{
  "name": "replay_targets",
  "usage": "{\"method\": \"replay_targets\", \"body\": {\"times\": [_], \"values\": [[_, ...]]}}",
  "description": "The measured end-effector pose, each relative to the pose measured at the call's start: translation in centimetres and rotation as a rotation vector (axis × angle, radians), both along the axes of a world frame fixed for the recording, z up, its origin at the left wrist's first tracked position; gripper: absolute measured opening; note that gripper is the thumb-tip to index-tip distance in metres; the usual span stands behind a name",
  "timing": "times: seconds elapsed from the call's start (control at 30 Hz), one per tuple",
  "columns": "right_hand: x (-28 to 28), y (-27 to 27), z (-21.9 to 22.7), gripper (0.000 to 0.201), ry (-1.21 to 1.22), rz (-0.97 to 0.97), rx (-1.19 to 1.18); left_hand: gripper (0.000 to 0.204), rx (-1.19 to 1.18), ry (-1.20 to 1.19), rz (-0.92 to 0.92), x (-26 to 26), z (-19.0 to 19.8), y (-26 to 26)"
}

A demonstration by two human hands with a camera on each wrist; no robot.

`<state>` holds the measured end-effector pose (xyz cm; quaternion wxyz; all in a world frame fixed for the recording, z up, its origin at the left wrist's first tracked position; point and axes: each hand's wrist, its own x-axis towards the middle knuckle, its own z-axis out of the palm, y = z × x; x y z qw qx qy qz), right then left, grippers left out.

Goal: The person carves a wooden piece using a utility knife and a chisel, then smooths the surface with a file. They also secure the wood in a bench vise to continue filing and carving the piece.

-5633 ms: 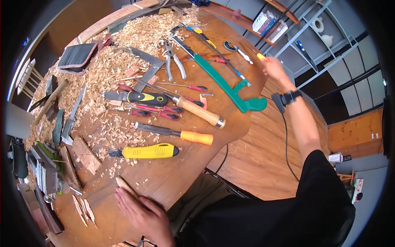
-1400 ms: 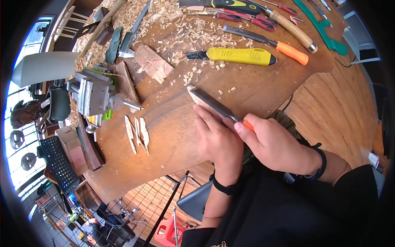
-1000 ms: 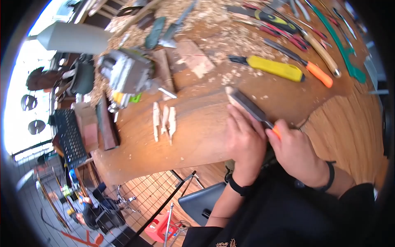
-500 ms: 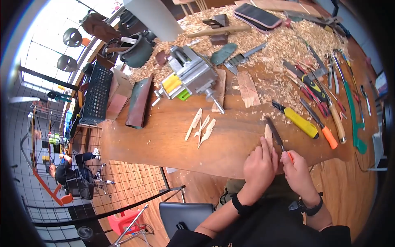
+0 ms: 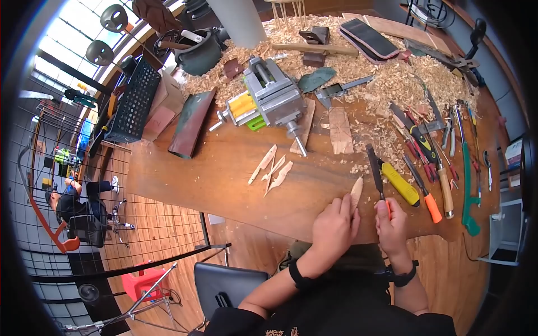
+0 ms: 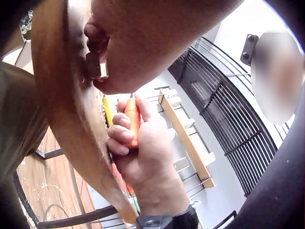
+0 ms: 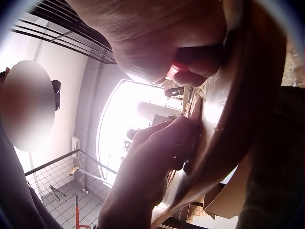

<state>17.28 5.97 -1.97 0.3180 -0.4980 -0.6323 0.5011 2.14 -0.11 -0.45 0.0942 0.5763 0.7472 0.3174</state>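
In the head view, my left hand (image 5: pixel 335 224) holds a narrow strip of wood (image 5: pixel 357 189) with a tapered end near the table's front edge. Just to its right, my right hand (image 5: pixel 394 224) grips the orange handle of a flat tool (image 5: pixel 374 168) with a long dark blade. That blade points away from me, apart from the wood. From the left wrist, my right hand's fingers show curled round the orange handle (image 6: pixel 133 121). The right wrist view shows my left hand (image 7: pixel 152 152) low at the tabletop, its fingertips partly hidden in shadow.
A yellow utility knife (image 5: pixel 400 183), an orange-handled chisel (image 5: pixel 430 204) and a green saw (image 5: pixel 469 190) lie to the right. Thin wood pieces (image 5: pixel 278 173) and a metal vise (image 5: pixel 274 95) are left of centre. Shavings (image 5: pixel 386 73) cover the back; another person (image 5: pixel 70 201) sits beyond the mesh.
My right hand came from beyond the table's right edge to lay the dark blade along the wood. Now the blade is off it, to the right. The head view has turned left.
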Motion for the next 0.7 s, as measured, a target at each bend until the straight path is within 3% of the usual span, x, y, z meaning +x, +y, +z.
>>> {"method": "replay_targets", "body": {"times": [0.23, 0.3, 0.43, 0.5, 0.57, 0.7], "values": [[-0.2, 0.0, 1.0, 0.034, 0.060, -0.008, -0.131, 0.029, -0.052, -0.016, -0.074, -3.6, 1.0, 0.5], [-0.2, 0.2, 1.0, 0.033, 0.120, -0.011, -0.166, 0.030, -0.038, -0.049, -0.029, -5.1, 1.5, 1.1], [-0.4, -0.1, 1.2, 0.031, 0.165, -0.057, -0.207, 0.035, 0.060, -0.236, 0.336, -9.3, 3.1, 3.8], [-0.6, -0.1, 1.1, 0.032, 0.121, -0.064, -0.160, 0.036, 0.035, -0.219, 0.362, -10.4, 3.2, 5.1], [-0.6, -0.1, 1.2, 0.031, 0.102, -0.059, -0.146, 0.037, -0.144, -0.052, 0.367, -11.1, 3.1, 6.1], [-0.7, -0.1, 1.3, 0.031, 0.080, -0.062, -0.163, 0.035, -0.142, -0.057, 0.382, -11.2, 1.9, 6.9]]}}
